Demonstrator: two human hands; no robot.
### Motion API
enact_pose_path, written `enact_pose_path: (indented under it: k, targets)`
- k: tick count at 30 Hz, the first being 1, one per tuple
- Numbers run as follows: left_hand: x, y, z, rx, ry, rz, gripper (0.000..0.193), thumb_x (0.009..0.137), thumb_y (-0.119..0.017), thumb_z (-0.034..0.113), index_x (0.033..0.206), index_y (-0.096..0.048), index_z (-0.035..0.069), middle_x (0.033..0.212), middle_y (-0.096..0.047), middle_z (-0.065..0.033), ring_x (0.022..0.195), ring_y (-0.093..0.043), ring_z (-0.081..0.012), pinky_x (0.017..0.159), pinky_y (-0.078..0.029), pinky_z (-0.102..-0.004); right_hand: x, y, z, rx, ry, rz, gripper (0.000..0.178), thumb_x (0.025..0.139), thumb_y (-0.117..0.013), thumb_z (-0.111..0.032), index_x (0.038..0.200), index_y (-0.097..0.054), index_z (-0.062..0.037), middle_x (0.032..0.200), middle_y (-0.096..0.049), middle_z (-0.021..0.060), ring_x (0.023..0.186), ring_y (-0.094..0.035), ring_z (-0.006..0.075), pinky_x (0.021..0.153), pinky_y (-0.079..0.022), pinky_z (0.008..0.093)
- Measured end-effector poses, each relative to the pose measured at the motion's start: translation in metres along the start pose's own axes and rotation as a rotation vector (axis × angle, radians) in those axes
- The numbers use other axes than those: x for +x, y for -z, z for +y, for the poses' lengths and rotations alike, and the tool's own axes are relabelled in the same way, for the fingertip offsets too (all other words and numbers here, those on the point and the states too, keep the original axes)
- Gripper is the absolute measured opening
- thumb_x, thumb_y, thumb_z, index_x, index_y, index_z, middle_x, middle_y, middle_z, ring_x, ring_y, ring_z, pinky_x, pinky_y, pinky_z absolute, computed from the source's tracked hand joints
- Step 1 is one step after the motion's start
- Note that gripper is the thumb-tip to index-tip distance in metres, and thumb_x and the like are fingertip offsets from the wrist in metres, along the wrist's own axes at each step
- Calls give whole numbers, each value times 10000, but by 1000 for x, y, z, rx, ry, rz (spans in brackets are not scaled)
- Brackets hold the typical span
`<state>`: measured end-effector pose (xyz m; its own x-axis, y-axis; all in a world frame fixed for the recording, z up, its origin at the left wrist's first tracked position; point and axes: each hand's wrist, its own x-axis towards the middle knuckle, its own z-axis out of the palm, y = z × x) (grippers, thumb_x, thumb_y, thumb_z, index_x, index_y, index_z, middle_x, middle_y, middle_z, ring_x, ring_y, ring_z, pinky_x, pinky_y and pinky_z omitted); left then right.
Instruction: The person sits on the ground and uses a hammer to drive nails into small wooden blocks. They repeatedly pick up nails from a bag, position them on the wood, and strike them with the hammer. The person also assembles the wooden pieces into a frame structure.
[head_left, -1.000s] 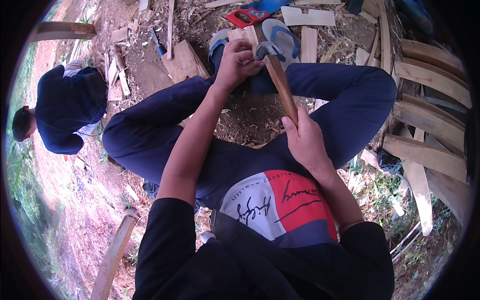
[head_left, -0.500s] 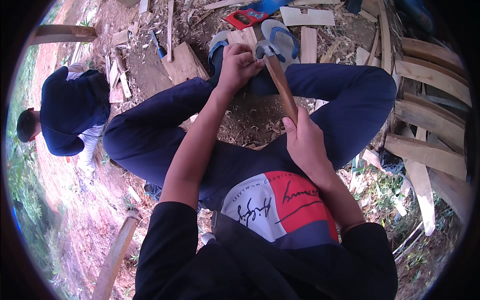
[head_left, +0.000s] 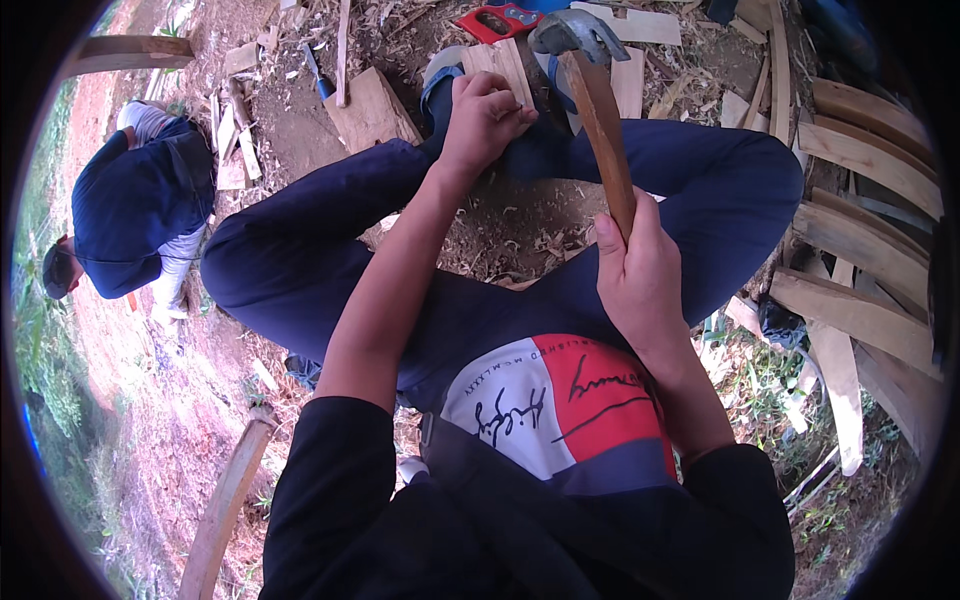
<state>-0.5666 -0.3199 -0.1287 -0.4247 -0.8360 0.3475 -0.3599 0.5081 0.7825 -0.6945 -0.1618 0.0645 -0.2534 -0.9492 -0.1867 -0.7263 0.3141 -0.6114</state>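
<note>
My right hand (head_left: 640, 270) is wrapped round the wooden handle of a claw hammer (head_left: 600, 130), whose metal head is raised above and to the right of my left hand. My left hand (head_left: 485, 122) is closed in a pinch over the near end of a pale wooden board (head_left: 497, 70), which lies between my sandalled feet. Whatever the fingers grip there is too small or hidden to make out. Apart from the left hand, the hammer head hangs partly in front of my right sandal.
Ahead lies a red-handled saw (head_left: 500, 22). A blue-handled chisel (head_left: 320, 78) rests beside a wood block (head_left: 370, 112) on shaving-strewn ground. Several curved planks (head_left: 860, 225) are stacked at right. Another person (head_left: 145, 205) bends over at left, near a wooden post (head_left: 228, 500).
The hammer has swung up and to the right, away from my left hand, and my right hand rose with it. My left hand stays nearly in place. The other person has shifted slightly.
</note>
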Motion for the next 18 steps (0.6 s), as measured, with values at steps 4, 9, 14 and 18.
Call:
enact_pose_path:
  k: [4, 9, 14, 18]
  targets:
    - [-2, -3, 0, -1, 16, 5, 210, 667, -840, 197, 720, -668, 89, 913, -600, -34, 899, -500, -279, 818, -416, -389, 1, -8, 13, -196, -57, -126, 321, 961, -561, -218, 1166, -467, 10, 866, -654, 237, 795, -653, 436, 646, -522, 497]
    - [1, -1, 1, 23, 38, -19, 198, 674, -836, 209, 714, -678, 95, 912, -601, -39, 906, -503, -276, 841, -418, -376, -3, 4, 0, -53, 5, -33, 340, 976, -534, -240, 1182, -463, 20, 888, -656, 248, 804, -654, 440, 641, -523, 498]
    - [0, -1, 1, 18, 35, -2, 215, 679, -833, 225, 728, -676, 86, 907, -604, -43, 893, -504, -276, 828, -425, -386, 3, -8, 25, -200, -119, -254, 286, 972, -548, -212, 1134, -482, 14, 832, -652, 233, 785, -654, 442, 629, -516, 495]
    - [1, 0, -3, 34, 31, -18, 231, 672, -838, 240, 754, -688, 86, 907, -605, -27, 923, -502, -287, 831, -425, -393, 4, 7, 6, -42, 0, -59, 273, 969, -554, -195, 1137, -487, 11, 816, -645, 225, 774, -657, 428, 623, -508, 492]
